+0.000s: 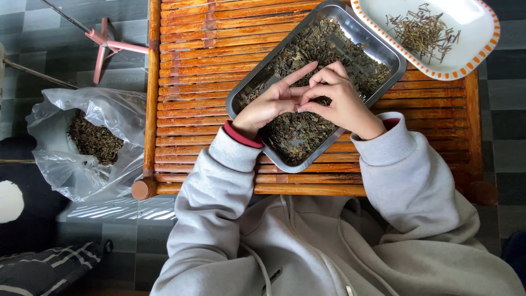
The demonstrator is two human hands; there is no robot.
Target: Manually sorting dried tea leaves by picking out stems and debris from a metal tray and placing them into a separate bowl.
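Observation:
A rectangular metal tray (pixel 244 90) lies at an angle on a slatted wooden table (pixel 203 60), filled with dark dried leaves (pixel 323 46). My left hand (pixel 271 101) rests over the middle of the tray with its index finger stretched out and the other fingers curled. My right hand (pixel 339 98) is beside it, fingertips pinched together and touching the left hand's fingers just above the leaves. Whether a small piece is pinched between them is hidden. Both arms wear grey sleeves.
A white dish with an orange dashed rim (pixel 471 60) at the table's far right holds a small heap of dry stems (pixel 424 30). On the tiled floor to the left sits an open clear plastic bag (pixel 66 164) of dried leaves, and a pink metal stand (pixel 109 46).

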